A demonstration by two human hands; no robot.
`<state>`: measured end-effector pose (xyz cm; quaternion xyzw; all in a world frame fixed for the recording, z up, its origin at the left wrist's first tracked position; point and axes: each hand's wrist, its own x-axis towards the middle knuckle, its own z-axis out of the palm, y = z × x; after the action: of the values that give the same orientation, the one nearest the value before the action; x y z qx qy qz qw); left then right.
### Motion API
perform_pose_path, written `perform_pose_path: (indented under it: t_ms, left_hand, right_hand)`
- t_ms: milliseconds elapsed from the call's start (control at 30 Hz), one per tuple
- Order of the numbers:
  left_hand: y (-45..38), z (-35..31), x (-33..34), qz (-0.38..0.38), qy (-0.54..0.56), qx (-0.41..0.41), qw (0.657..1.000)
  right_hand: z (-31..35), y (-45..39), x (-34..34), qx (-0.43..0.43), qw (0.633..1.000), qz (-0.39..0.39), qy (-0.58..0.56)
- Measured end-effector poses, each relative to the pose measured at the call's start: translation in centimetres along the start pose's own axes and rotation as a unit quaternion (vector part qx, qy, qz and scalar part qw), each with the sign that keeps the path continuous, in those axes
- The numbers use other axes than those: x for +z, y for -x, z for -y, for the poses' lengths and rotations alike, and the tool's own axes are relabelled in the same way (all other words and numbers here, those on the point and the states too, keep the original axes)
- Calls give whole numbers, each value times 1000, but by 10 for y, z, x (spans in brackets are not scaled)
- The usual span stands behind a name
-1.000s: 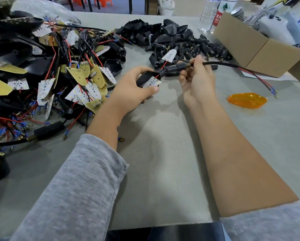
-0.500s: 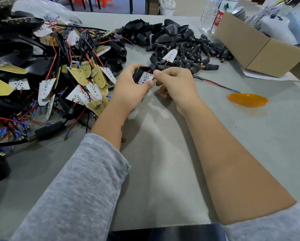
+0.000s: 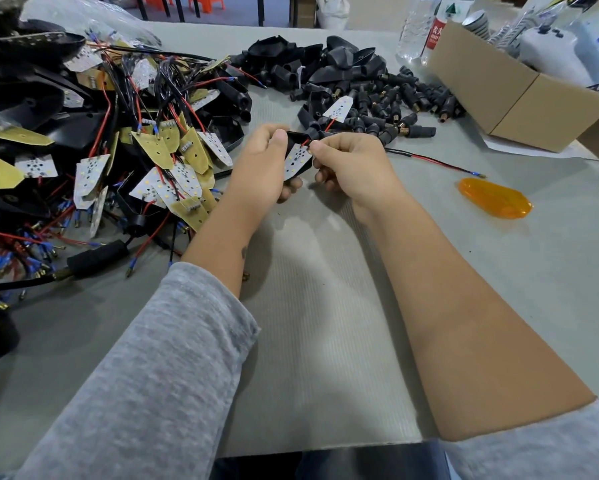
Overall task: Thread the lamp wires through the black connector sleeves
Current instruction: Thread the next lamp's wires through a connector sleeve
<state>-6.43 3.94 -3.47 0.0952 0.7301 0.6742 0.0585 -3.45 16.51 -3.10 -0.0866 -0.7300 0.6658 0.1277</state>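
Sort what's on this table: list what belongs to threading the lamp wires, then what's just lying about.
Part of the job:
- small black lamp housing with white LED board, gripped by left hand
- its red wire, pinched by right hand
- heap of black connector sleeves

Lying about:
- orange plastic lens
- brown cardboard box
- clear water bottles

From my seat at the feed I see a wide grey desk (image 3: 326, 341) covered in a faintly ribbed mat, evenly lit from above with soft shadows. Beyond its far edge lies a pale grey floor (image 3: 242, 12); dark metal furniture legs (image 3: 260, 8) stand on it, and orange plastic stools (image 3: 201, 0) sit just behind them. A white sack-like bag (image 3: 332, 8) rests on the floor near the desk's far edge. I cannot make out walls or windows.
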Motion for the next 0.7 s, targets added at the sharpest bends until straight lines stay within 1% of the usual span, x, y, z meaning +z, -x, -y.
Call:
perform_pose_path:
  t_ms: [67, 133, 233, 333, 400, 467, 700]
  left_hand:
    - [-1, 0, 0, -1, -1, 3, 1000]
    - [-1, 0, -1, 1, -25, 15, 1000]
    - [-1, 0, -1, 2, -59, 50, 997]
    - [0, 3, -1, 3, -114, 93, 989]
    - [0, 5, -1, 1, -127, 107, 986]
    - [1, 4, 1, 5, -97, 101, 990]
    - [1, 0, -6, 34, 33, 33, 998]
  right_hand:
    - [1, -1, -1, 12, 1000, 4, 0]
    - [2, -2, -2, 23, 1000, 10, -1]
    - [1, -4, -3, 34, 999, 29, 10]
    - [2, -5, -5, 43, 997, 45, 44]
    - [3, -5, -5, 47, 996, 56, 56]
    - [3, -4, -4, 47, 996, 61, 53]
    - [3, -4, -10, 50, 995, 85, 22]
